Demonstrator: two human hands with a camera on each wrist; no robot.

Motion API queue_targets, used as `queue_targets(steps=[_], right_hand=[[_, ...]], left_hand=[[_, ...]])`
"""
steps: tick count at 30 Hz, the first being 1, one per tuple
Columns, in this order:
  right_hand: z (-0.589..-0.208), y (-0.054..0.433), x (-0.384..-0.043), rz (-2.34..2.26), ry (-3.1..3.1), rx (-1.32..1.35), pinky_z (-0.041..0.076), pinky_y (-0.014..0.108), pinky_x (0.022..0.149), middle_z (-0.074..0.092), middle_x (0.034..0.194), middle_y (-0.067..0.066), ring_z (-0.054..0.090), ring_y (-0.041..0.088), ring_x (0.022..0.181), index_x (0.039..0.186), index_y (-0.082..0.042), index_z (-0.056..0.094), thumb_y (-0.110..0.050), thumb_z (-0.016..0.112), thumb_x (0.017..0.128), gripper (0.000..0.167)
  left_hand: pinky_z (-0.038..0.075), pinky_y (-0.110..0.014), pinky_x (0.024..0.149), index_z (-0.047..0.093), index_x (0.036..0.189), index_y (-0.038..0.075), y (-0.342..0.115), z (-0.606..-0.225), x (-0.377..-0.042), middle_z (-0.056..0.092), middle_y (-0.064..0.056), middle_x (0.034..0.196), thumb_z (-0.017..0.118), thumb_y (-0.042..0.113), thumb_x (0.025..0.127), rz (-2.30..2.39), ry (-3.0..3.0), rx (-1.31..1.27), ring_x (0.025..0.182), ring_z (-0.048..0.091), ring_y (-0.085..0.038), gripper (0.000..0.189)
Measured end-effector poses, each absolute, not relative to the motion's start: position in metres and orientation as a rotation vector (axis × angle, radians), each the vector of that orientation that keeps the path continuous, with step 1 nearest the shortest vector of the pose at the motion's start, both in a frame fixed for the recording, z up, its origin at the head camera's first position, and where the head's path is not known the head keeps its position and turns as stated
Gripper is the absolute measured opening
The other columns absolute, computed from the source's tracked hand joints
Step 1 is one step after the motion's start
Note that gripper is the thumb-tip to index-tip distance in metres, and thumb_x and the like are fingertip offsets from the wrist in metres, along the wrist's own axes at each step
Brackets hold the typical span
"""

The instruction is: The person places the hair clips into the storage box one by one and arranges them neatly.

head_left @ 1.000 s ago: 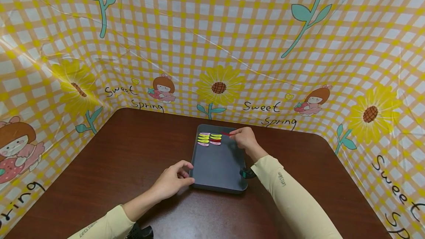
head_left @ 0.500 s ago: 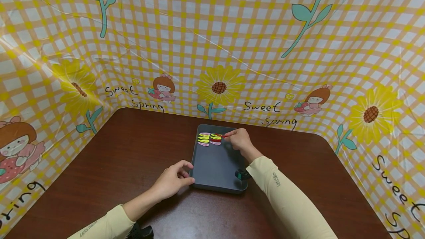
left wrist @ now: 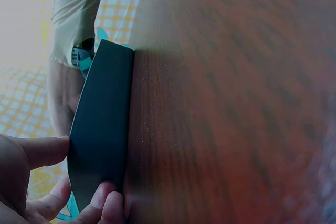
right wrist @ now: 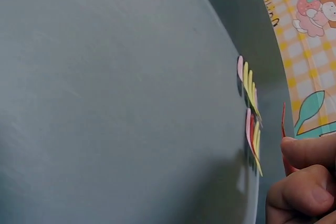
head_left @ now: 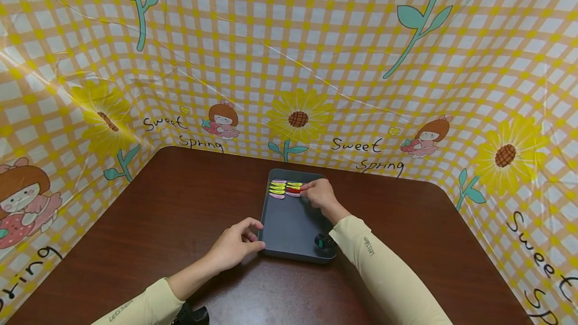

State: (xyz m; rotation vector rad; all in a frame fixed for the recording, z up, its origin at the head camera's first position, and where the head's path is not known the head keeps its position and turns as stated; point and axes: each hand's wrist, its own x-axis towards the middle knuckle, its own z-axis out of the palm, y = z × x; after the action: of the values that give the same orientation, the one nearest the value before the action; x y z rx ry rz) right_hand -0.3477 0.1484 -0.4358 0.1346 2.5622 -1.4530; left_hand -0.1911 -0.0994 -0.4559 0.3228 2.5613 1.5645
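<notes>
In the head view, a dark grey tray [head_left: 293, 229] lies on the brown table with snap hair clips in two short columns at its far left. The left column [head_left: 277, 189] has yellow clips between pink ones; the right column [head_left: 294, 185] has yellow, red and pink. My right hand [head_left: 318, 195] pinches a red hair clip [right wrist: 284, 121] between thumb and finger, close by the right column. My left hand [head_left: 235, 245] touches the tray's near left side, thumb [left wrist: 50, 151] at the rim and other fingertips [left wrist: 102, 195] low on the outer wall.
A checked sunflower cloth [head_left: 289, 64] rises behind and on both sides of the table [head_left: 180, 194]. The tray's low raised wall [right wrist: 273, 77] runs close beside the clips. A black wrist device [head_left: 324, 241] hangs under my right wrist, over the tray's near right part.
My right hand has moved left and slightly nearer with the red hair clip, from right of the columns to the right column's end. My left hand and the tray stay in place.
</notes>
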Motion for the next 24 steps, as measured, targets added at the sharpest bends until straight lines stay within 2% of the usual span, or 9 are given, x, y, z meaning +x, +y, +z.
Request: queue_targets(steps=[11,24], right_hand=[[-0.443,0.145,-0.342,-1.412,2.604,0.095,0.026,0.024,0.041,0.04,0.052,-0.004,0.029,0.01,0.04,0.104,0.0,0.075,-0.002,0.07,0.09,0.016],[-0.451,0.142,-0.339,-1.348,2.668,0.102,0.031,0.024,0.042,0.049,0.057,-0.001,0.036,0.011,0.042,0.099,-0.001,0.077,-0.003,0.073,0.088,0.012]], left_hand=[[0.047,-0.032,0.065,0.063,0.119,0.012,-0.099,-0.455,-0.191,0.064,-0.002,0.09,0.077,0.021,0.089,1.571,2.563,0.326,0.079,0.06,-0.016,0.035],[0.047,-0.033,0.064,0.063,0.119,0.012,-0.1,-0.456,-0.192,0.064,-0.002,0.09,0.077,0.022,0.089,1.572,2.554,0.32,0.078,0.059,-0.016,0.035]])
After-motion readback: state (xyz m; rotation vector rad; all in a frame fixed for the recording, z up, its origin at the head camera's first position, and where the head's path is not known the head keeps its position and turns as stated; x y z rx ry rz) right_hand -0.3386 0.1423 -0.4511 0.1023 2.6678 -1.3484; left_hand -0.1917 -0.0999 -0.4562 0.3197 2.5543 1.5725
